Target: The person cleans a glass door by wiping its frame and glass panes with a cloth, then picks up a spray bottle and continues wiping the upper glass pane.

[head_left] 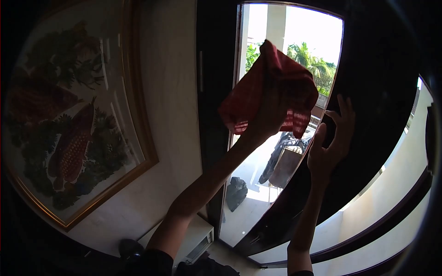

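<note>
Head view shows the left hand [272,110] raised, its grip clamped on a red cloth [247,97] held up before a bright, tall window [315,27]. The right hand's [330,145] grip stands apart beside the dark frame [375,87]; whether it touches cannot be told. A gilt-framed picture [78,124] hangs leftward.

A gap shows between the left hand [272,112] and right hand [330,145] — the red cloth [292,78] blocks part of the bright opening [258,207], and the dark panel [375,106] seemingly bars the right side.
</note>
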A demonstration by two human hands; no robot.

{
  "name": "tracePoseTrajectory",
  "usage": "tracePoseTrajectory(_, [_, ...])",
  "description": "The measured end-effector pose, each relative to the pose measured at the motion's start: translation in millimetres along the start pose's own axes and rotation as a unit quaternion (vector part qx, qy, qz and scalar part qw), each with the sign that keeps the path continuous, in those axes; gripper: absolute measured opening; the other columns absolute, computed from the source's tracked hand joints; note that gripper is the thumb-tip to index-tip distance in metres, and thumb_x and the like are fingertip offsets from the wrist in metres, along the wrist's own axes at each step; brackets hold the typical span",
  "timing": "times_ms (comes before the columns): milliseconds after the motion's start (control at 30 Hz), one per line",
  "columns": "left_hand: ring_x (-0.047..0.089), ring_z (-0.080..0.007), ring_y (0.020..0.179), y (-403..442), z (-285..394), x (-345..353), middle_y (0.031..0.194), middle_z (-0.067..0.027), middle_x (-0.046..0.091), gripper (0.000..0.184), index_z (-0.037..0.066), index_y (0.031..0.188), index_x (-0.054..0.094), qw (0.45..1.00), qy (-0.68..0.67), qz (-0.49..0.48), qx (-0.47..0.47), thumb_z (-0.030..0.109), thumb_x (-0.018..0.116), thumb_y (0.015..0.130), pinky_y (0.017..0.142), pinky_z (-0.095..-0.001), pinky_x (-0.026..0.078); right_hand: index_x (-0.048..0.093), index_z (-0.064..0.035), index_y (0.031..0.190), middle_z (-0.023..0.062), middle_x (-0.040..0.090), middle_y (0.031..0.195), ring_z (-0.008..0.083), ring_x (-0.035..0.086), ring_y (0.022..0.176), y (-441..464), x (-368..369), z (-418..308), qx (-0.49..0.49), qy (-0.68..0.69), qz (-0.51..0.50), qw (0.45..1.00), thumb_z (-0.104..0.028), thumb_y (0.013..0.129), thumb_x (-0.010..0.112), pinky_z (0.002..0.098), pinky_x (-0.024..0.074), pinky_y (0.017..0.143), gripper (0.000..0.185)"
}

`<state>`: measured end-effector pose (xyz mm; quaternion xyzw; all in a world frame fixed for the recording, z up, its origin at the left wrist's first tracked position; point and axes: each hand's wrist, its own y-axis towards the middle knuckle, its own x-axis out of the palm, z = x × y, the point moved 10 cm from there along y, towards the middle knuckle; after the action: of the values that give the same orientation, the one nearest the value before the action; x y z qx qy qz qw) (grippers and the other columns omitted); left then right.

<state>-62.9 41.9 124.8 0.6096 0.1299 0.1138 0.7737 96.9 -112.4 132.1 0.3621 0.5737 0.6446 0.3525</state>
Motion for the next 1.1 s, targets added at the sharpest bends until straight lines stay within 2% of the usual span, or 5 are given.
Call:
tracePoseTrajectory(67, [0.024,-0.0477,0.161,51.1,60.2,-16.8,0.173,-0.0329,0.020,0.062,-0.007,0.168,0.022,0.972,0.105,-0.002,0.210,0.018,0.043,0.115,0.133,-0.0524,0.023,0.064,-0.0068,0.125,0.0168,0.061,0.154,0.0408,0.051,0.150,-2.9,2.9,2.7,-0.015,-0.017,0.004,1.000,-0.024,0.106,0.058,0.0650,0.0325,0.127,0.027])
tracePoseTrajectory(400, [0.028,-0.0461,0.161,-104.6,40.1,27.2,0.180,-0.0165,0.020,0.093,0.017,0.172,0.030,0.991,0.123,-0.048,0.002,0.010,0.070,0.088,0.123,-0.0552,0.043,0.056,-0.0053,0.141,0.0231,0.057,0.156,0.0434,0.051,0.149,-3.3,-3.4,4.0,0.008,0.084,0.036,0.996,-0.031,0.105,0.056,0.0653,0.0342,0.125,0.044])
tracePoseTrajectory(500, [0.010,-0.0459,0.166,-199.9,11.3,67.3,0.179,-0.0279,0.009,0.084,0.002,0.171,0.025,0.990,0.055,-0.124,-0.025,0.017,0.066,0.099,0.134,-0.0572,0.017,0.057,-0.0061,0.140,0.0228,0.057,0.156,0.0434,0.052,0.148,-6.4,-4.8,1.9,-0.019,0.059,0.014,0.998,-0.030,0.105,0.056,0.0655,0.0342,0.125,0.042])
tracePoseTrajectory(867, [0.016,-0.0450,0.165,30.6,92.8,9.5,0.179,-0.0215,0.020,0.076,0.008,0.170,0.030,0.982,0.129,-0.003,0.140,0.009,0.057,0.099,0.134,-0.0550,0.019,0.061,-0.0012,0.135,0.0221,0.061,0.151,0.0430,0.057,0.142,-6.1,-17.1,8.1,-0.011,0.202,0.075,0.976,-0.033,0.108,0.058,0.0561,0.0479,0.117,0.042])
tracePoseTrajectory(1100, [0.019,-0.0419,0.165,-37.8,82.0,33.8,0.180,-0.0175,0.019,0.076,0.011,0.167,0.041,0.985,0.150,-0.044,0.067,0.005,0.061,0.094,0.133,-0.0528,0.026,0.062,0.0010,0.134,0.0209,0.061,0.151,0.0407,0.059,0.139,-3.1,-27.4,7.5,-0.030,0.185,0.111,0.976,-0.029,0.108,0.056,0.0511,0.0473,0.117,0.040])
